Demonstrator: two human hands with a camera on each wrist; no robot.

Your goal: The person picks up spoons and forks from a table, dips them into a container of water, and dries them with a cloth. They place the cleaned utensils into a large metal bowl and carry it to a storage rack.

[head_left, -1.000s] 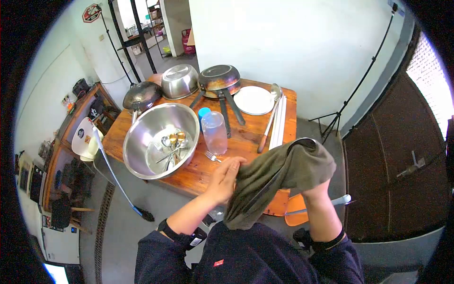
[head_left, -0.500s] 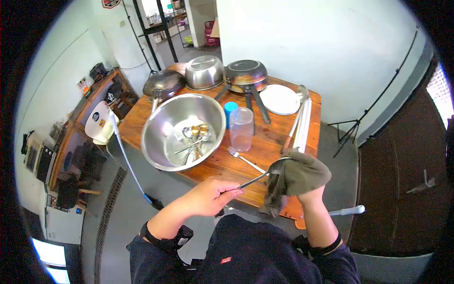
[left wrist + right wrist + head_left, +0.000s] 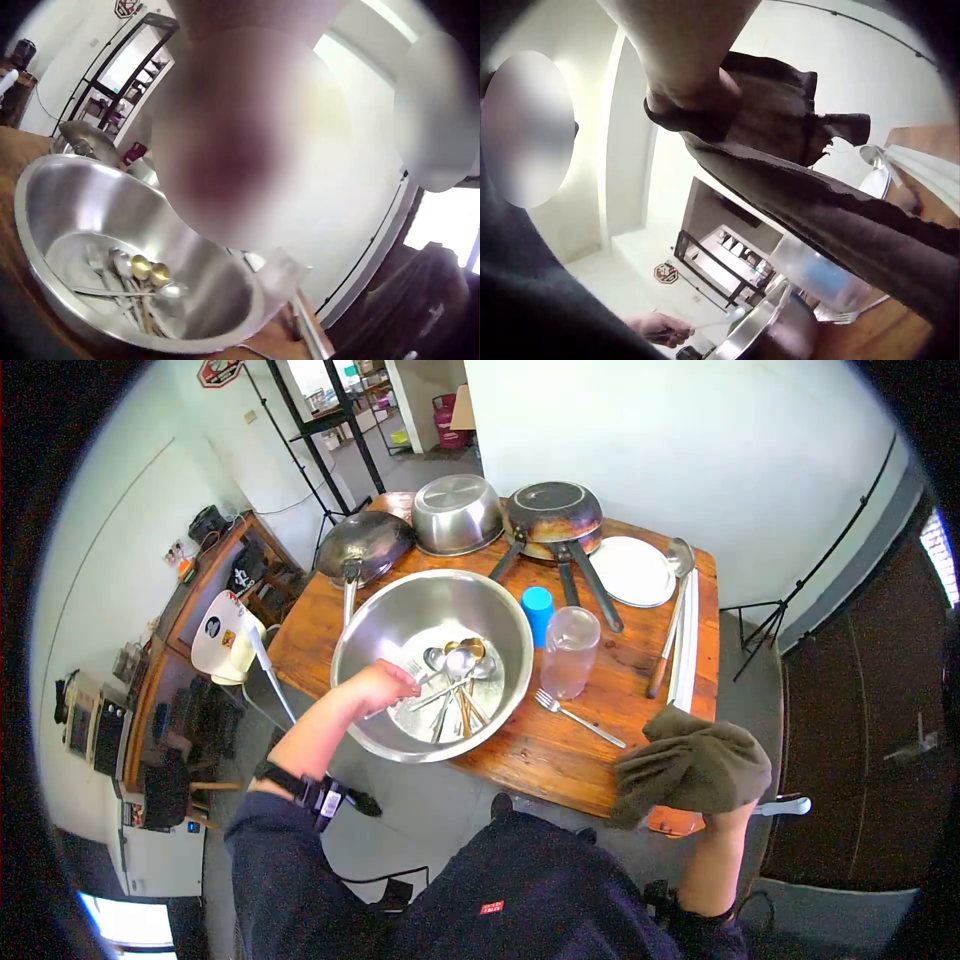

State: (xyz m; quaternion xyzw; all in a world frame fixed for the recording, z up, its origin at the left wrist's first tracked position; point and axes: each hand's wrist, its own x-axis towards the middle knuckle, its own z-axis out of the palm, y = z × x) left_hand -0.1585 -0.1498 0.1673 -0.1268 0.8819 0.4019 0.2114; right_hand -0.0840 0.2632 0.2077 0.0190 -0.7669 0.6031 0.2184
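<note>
Over the near left side of a large steel basin (image 3: pixel 360 710), my left hand (image 3: pixel 385 685) pinches a spoon (image 3: pixel 460 661) by its handle, its bowl above the basin's middle. The right wrist view also shows this spoon (image 3: pixel 720 319) in the left hand (image 3: pixel 664 330). Several spoons and other cutlery (image 3: pixel 139 296) lie on the basin floor. My right hand (image 3: pixel 728 817) holds a dark olive cloth (image 3: pixel 695 760) at the table's near right corner. The cloth drapes over its fingers and hides most of them. A fork (image 3: pixel 585 725) lies on the table between the hands.
Behind the fork stand a clear plastic jar (image 3: pixel 570 655) and a blue cup (image 3: pixel 537 615). A wok (image 3: pixel 365 545), an upturned steel pot (image 3: pixel 457 515), stacked pans (image 3: pixel 553 510), a white plate (image 3: pixel 633 572) and a ladle (image 3: pixel 668 630) line the wooden table's (image 3: pixel 500 760) far side.
My left hand has drawn the spoon out of the cloth and carried it left over the basin. The right hand has moved right with the cloth, uncovering the fork.
</note>
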